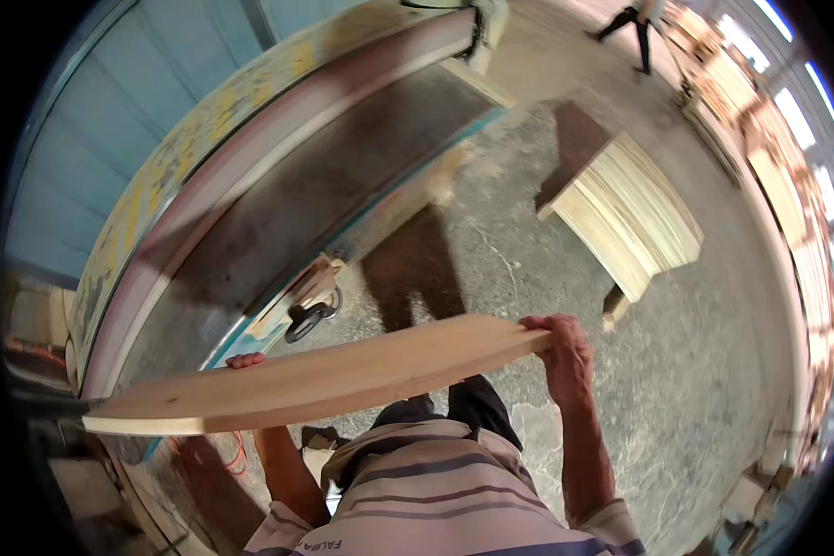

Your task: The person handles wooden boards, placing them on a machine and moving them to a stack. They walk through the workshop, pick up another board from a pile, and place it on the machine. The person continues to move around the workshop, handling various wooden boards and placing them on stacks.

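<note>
A long pale wooden board (343, 371) is held across the front of my body, its broad face up and its left end close to the machine. My right hand (568, 363) grips the board's right end, fingers wrapped over the far corner. Under the board's left half, my left hand (246, 360) supports it; only the fingertips show, curled over the far edge, and the palm is hidden. Along the left runs a long belt sander with a reddish belt (241, 176) and a dark metal table (287, 171) beside it.
A stack of pale boards (621, 222) stands on the concrete floor (500, 250) to the right. A black handwheel (310, 320) juts from the sander's front. An orange cord (241, 454) lies at lower left. Far off, a person (635, 32) stands near lumber piles (713, 79).
</note>
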Demonstrator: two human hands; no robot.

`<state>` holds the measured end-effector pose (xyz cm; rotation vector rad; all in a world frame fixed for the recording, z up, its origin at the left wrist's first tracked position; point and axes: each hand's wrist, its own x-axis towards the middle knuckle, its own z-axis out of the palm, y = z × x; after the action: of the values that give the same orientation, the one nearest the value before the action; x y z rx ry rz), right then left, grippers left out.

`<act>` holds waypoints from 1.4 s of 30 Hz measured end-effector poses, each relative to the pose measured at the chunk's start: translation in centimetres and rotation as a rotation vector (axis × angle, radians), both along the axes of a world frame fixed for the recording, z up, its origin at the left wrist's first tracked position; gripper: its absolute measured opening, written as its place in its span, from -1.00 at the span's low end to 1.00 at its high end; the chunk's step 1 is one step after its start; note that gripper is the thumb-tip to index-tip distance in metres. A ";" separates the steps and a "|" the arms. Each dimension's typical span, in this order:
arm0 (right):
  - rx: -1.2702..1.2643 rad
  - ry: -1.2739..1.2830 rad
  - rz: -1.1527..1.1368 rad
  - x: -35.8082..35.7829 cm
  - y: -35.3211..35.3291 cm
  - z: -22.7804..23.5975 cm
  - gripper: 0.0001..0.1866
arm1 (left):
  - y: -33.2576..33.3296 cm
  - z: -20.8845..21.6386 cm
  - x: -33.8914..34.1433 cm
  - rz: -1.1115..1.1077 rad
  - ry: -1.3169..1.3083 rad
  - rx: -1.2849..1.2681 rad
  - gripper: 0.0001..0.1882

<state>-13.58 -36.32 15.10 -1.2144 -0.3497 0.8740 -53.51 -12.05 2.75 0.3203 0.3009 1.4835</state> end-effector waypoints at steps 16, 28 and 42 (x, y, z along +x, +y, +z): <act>-0.100 -0.288 0.007 8.6 19.2 -2.8 -0.63 | -5.4 5.2 10.5 0.495 0.164 -0.758 -0.33; -0.154 -0.324 0.245 11.1 35.2 -8.9 -0.69 | -2.1 -0.5 7.6 0.310 0.242 -0.548 -0.67; -0.428 -0.759 0.009 9.6 30.0 -9.4 -0.54 | 4.6 -0.1 8.8 0.228 0.278 -0.676 -0.62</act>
<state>-3.94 -6.34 5.71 -1.9325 -0.8016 0.4691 -44.70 -7.41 2.65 -0.0599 1.0587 1.4643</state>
